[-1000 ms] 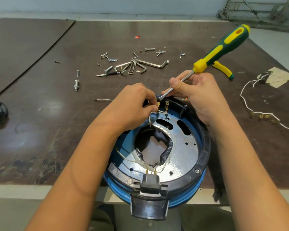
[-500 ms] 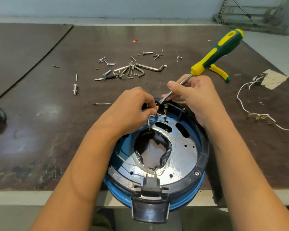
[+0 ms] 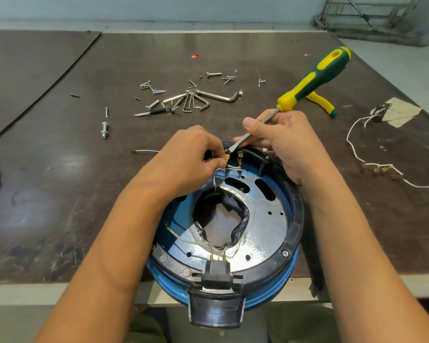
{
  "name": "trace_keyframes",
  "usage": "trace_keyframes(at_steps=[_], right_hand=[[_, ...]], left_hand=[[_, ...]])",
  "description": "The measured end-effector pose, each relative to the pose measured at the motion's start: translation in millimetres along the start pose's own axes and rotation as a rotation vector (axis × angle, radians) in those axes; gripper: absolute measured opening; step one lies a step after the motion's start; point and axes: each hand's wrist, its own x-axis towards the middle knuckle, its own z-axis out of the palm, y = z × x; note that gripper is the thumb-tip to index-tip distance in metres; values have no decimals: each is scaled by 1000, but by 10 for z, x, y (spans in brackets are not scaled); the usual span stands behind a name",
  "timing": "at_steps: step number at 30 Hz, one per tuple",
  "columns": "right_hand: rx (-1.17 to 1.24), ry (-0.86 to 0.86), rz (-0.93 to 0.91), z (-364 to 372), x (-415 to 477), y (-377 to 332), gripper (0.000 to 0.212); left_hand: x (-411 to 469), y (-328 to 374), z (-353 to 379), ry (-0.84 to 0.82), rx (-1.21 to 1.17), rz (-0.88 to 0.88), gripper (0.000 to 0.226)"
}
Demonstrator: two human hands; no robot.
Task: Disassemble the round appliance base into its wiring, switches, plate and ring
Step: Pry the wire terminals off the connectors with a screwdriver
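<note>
The round base point(image 3: 275, 290) sits at the near edge of the table point(image 3: 60, 169), open side up, its metal plate point(image 3: 265, 219) showing inside the black ring point(image 3: 296, 219). My left hand point(image 3: 191, 157) pinches a thin wire point(image 3: 214, 177) at a brass terminal point(image 3: 227, 158) on the far rim. My right hand point(image 3: 287, 144) grips the screwdriver point(image 3: 307, 82) by its shaft, tip at that terminal. Hex keys point(image 3: 196, 100) and screws point(image 3: 159, 91) lie farther back; a loose white wire point(image 3: 352, 134) lies to the right.
</note>
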Motion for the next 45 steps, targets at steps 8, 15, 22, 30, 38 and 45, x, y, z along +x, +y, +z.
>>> trace_keyframes(at_steps=[8,15,22,30,38,45], right_hand=[[12,2,-9,1,-9,-4,23],[25,-7,-49,-19,-12,21,23],[70,17,-121,-36,1,27,18],[32,-64,-312,-28,-20,-43,9],[-110,-167,-234,62,-2,27,9],[-193,-200,-267,44,0,60,10]], left_hand=[[0,-5,-5,16,-14,2,6],[-6,-1,-49,-9,-68,-5,12],[-10,-22,-116,191,-381,-71,14],[-99,-303,-444,576,-209,49,6],[-192,-172,-725,898,-328,311,17],[-40,-493,-328,381,-8,-39,22]])
